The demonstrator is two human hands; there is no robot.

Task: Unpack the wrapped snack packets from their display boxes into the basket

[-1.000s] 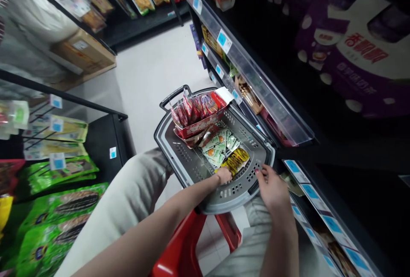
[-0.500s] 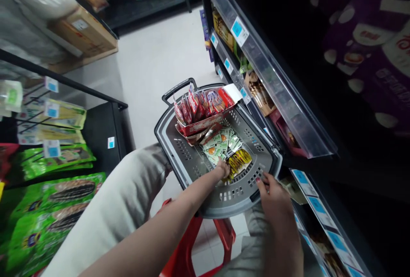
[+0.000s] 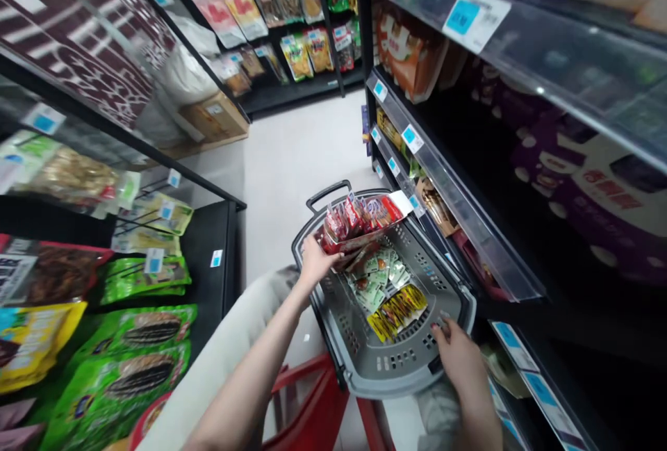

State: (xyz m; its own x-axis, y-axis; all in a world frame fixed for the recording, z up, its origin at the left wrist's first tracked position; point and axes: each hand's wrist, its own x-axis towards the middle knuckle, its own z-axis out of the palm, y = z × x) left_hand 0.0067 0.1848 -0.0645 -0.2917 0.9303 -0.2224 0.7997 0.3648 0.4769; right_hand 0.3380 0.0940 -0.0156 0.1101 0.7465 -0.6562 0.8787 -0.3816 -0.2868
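A grey shopping basket [image 3: 359, 357] with a dark rim sits between my knees. My left hand [image 3: 319, 261] is closed on the near left corner of an open red box [image 3: 359, 239], its thumb along the front. Red snack packets [image 3: 359, 215] stand upright in this box at the basket's far end. Beside it on the basket floor lie green and white packets [image 3: 378, 274], and nearer me a row of yellow packets [image 3: 399, 312]. My right hand [image 3: 456, 350] grips the basket's near right rim, thumb on the inside.
Right of the basket stands a shelf with a clear plastic lip [image 3: 458, 194] and price tags. On the left, green snack bags [image 3: 140, 367] lie on a black shelf. A red stool [image 3: 307, 402] is below the basket. A cardboard box [image 3: 216, 117] stands farther back.
My left hand has moved from the yellow packets to the red box's left corner. My right hand stays at the basket rim. The view has tilted up, showing more shelving.
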